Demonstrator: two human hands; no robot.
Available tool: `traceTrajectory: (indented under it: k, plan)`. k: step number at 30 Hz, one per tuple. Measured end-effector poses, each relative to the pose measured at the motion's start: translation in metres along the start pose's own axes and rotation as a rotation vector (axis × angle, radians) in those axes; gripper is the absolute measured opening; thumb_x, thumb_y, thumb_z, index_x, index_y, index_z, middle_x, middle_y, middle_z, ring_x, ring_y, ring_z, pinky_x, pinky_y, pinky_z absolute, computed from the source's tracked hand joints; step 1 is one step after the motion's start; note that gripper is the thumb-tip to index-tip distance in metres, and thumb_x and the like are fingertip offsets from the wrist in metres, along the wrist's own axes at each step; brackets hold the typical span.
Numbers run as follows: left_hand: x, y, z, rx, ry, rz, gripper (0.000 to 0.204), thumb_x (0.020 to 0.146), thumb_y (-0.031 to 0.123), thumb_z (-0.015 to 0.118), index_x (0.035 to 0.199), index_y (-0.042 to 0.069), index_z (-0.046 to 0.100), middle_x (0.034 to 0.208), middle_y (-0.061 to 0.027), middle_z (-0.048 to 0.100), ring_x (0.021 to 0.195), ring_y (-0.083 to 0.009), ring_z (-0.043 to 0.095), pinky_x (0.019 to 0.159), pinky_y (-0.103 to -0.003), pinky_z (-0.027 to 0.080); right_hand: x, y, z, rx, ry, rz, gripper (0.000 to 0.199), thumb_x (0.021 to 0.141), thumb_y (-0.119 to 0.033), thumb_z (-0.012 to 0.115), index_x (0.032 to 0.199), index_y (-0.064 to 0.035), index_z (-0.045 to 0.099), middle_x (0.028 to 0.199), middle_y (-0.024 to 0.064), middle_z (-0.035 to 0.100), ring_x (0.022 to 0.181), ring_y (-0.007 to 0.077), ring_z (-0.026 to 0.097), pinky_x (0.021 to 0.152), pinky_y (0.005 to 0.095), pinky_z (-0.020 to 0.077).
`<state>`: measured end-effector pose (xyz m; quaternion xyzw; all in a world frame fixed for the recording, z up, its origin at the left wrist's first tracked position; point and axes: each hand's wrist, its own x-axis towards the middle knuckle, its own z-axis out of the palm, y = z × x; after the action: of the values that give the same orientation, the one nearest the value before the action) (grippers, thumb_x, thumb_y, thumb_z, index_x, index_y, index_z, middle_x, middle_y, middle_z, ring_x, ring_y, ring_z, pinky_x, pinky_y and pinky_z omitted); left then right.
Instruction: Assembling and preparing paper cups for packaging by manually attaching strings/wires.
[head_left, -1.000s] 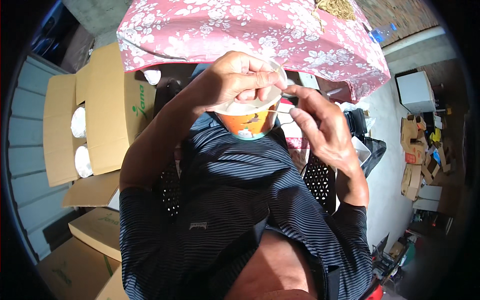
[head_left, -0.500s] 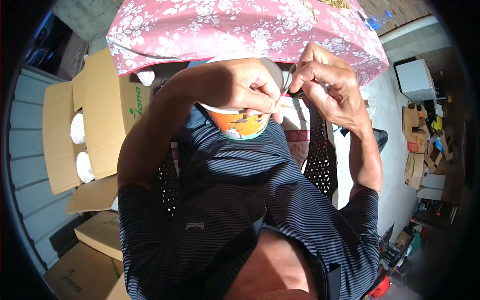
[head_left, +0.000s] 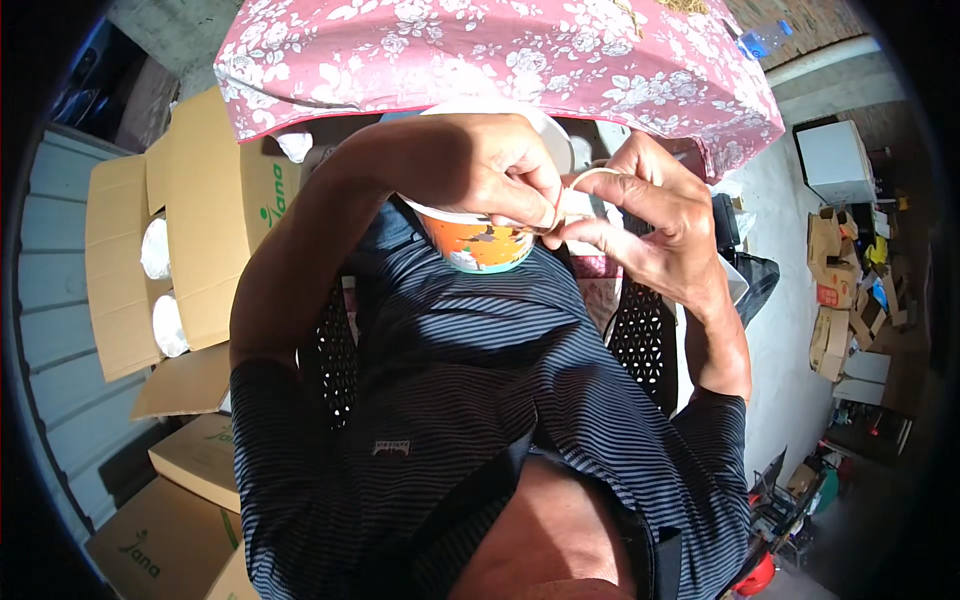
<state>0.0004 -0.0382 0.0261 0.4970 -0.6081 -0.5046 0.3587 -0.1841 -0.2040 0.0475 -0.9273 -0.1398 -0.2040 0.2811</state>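
Note:
In front of my lap is a round tub [head_left: 485, 250], its white rim up and its wall orange with a colourful print. My left hand [head_left: 515, 178] reaches over the tub, thumb and fingers pinched together on a thin pale strand [head_left: 592, 172]. Beside it, just right of the tub, my right hand [head_left: 660, 215] has the strand looped at its index fingertip, the thumb reaching toward the left fingertips. Where the fingers meet, the strand's ends are too small to make out. My left forearm and hand hide part of the tub's opening.
A table with a pink floral cloth [head_left: 420, 60] stands ahead, dry straw-like strands [head_left: 685, 8] and a plastic bottle [head_left: 765, 40] at its far right. Open cardboard boxes [head_left: 205, 240] with white rolls are at left. Black perforated chair sides [head_left: 640, 335] flank me; more boxes [head_left: 830, 300] lie right.
My right hand has come down and turned, its thumb and index finger now farther apart with the strand looped between. The left hand stays pinched over the tub.

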Motion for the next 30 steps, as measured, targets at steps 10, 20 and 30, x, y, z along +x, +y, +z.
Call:
traceTrajectory:
  k: [10,20,30]
  plan:
    - [-0.007,-0.008,0.003,-0.098,0.153,-0.042,0.024,0.097,0.016,0.065,0.112,-0.002,0.070,0.087,-0.0031,0.069,0.071,-0.0063,0.057,0.065,-0.023,0.046,-0.006,0.000,0.003,0.036,0.022,0.136,0.011,0.081,0.001,0.082,0.091,0.0004,0.077,0.073,0.0046,0.058,0.066,0.0132,0.056,0.058,0.0281,0.0435]
    - [-0.013,-0.027,0.023,-0.452,0.417,0.070,0.032,0.098,0.010,0.065,0.125,-0.005,0.061,0.115,-0.0148,0.074,0.077,-0.0081,0.059,0.072,-0.023,0.049,-0.024,-0.011,0.017,0.246,-0.131,0.310,0.007,0.086,-0.003,0.075,0.092,-0.0008,0.074,0.074,0.0080,0.060,0.063,0.0178,0.057,0.059,0.0331,0.0437]
    - [-0.011,-0.005,0.043,-0.174,0.454,0.109,0.045,0.082,-0.004,0.080,0.123,-0.007,0.061,0.105,-0.0147,0.074,0.101,-0.0183,0.072,0.090,-0.031,0.057,-0.024,-0.006,0.015,0.715,-0.024,0.706,0.019,0.101,-0.018,0.068,0.100,-0.0007,0.077,0.076,-0.0015,0.070,0.058,0.0001,0.049,0.051,0.0191,0.0371]
